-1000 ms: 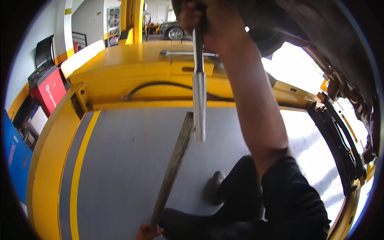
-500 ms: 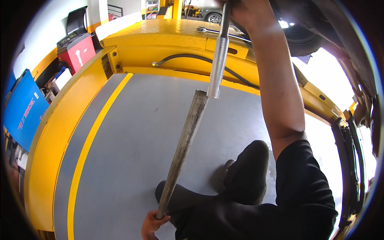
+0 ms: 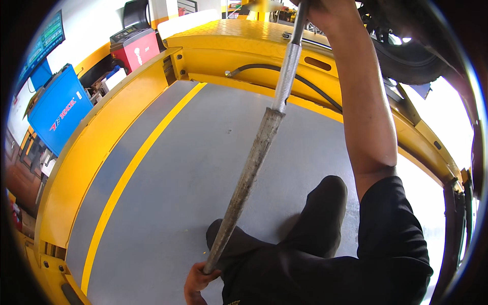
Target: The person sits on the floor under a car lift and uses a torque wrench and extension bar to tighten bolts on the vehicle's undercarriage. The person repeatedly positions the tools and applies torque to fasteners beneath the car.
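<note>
The left grip [image 3: 201,279], holding a worn grey metal pipe [image 3: 246,183], had brought it into line with the silver knurled handle [image 3: 287,71] beyond, seemingly end-to-end.

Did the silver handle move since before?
Yes, leftward in view: the handle was right of the slot in the yellow beam; now it's left, though the view shifted too.

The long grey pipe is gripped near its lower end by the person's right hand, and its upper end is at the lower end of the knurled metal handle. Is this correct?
Not quite: the head view shows the left hand gripping the long grey pipe near its lower end. Its upper end is indeed at the lower end of the knurled metal handle.
</note>
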A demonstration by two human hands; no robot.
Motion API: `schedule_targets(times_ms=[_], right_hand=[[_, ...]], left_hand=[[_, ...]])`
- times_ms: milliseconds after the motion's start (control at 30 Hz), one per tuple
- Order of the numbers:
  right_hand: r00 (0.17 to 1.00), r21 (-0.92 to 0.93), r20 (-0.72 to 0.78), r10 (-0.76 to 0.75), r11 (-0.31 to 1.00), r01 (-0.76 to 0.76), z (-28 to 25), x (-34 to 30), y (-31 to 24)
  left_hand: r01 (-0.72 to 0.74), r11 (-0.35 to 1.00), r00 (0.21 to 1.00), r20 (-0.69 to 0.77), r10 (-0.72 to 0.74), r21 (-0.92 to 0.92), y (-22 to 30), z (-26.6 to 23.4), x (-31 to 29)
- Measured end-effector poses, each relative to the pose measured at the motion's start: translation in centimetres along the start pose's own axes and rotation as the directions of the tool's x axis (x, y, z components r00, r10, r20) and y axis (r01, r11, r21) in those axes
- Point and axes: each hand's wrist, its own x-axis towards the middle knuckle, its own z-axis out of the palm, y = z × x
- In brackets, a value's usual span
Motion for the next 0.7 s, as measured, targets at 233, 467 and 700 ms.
schedule_targets(times_ms=[233,467,700], right_hand=[[0.998,0.066,0.052,-0.043,0.997,0.04,-0.7,0.1,0.5],[0.983,0.007,0.184,0.014,1.0,-0.015,-1.1,-1.8,-0.5],[0.93,0.236,0.352,0.103,0.952,-0.195,-4.4,-5.1,5.0]], left_hand=[[-0.066,0.998,0.989,-0.131,0.065,-0.004,3.5,3.8,-2.5],[-0.11,0.988,0.976,-0.202,0.087,-0.108,2.8,8.1,-1.9],[-0.092,0.993,0.972,-0.225,0.073,-0.075,14.9,9.7,-3.2]])
